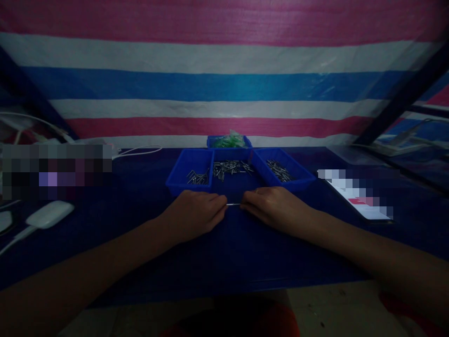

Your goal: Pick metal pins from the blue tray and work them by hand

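A thin metal pin (233,204) spans the gap between my two hands, low over the blue table. My left hand (198,210) pinches its left end, and my right hand (270,206) pinches the right end. Just beyond my left hand is a blue bin (176,173) with some metal pins (199,178) inside. Beyond my right hand another blue bin (298,175) holds many metal pins (278,171). A loose pile of pins (231,167) lies between the two bins.
Behind the pile, a third blue bin (229,152) holds green and clear plastic (229,140). A lit phone (358,199) lies at the right. At the left are a white device (51,214) with a cable and blurred items. A striped sheet (224,86) hangs behind the table (231,262).
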The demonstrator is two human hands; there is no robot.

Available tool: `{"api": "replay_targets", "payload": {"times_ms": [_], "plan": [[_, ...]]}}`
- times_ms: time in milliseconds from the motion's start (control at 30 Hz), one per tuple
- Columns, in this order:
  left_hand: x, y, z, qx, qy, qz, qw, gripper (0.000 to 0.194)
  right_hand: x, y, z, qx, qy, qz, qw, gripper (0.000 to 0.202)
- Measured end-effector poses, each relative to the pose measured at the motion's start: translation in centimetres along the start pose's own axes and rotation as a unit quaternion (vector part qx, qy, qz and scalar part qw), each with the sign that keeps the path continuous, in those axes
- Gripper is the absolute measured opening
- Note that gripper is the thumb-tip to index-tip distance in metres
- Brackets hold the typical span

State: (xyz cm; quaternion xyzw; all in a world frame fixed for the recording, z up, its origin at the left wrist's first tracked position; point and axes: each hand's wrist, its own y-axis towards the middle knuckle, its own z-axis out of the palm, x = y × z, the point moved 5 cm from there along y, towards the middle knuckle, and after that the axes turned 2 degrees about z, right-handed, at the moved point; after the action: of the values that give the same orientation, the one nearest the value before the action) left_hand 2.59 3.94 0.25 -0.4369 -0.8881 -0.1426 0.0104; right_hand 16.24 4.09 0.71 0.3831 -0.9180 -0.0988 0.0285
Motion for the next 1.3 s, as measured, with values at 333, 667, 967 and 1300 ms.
{"api": "replay_targets", "payload": {"times_ms": [333,667,967,1300], "plan": [[-1.1,-0.5,-1.1,-0.096,0.021,0.092,0.991,0.020,0.8,-0.1,0.3,0.039,0.025,-0.056,0.997,0.012],[-0.6,-0.3,-0.9,-0.077,0.022,0.046,0.996,0.020,0.5,0.0,0.2,0.015,0.011,-0.024,1.000,0.013],[0.0,0.0,0.0,-0.010,-0.007,-0.007,1.000,0.019,0.7,0.0,-1.7,-0.081,0.081,-0.022,0.993,0.020],[-0.5,0.0,0.1,0.012,-0.022,0.018,1.000,0.019,1.2,-0.3,-1.9,-0.112,0.094,-0.064,0.987,0.020]]}}
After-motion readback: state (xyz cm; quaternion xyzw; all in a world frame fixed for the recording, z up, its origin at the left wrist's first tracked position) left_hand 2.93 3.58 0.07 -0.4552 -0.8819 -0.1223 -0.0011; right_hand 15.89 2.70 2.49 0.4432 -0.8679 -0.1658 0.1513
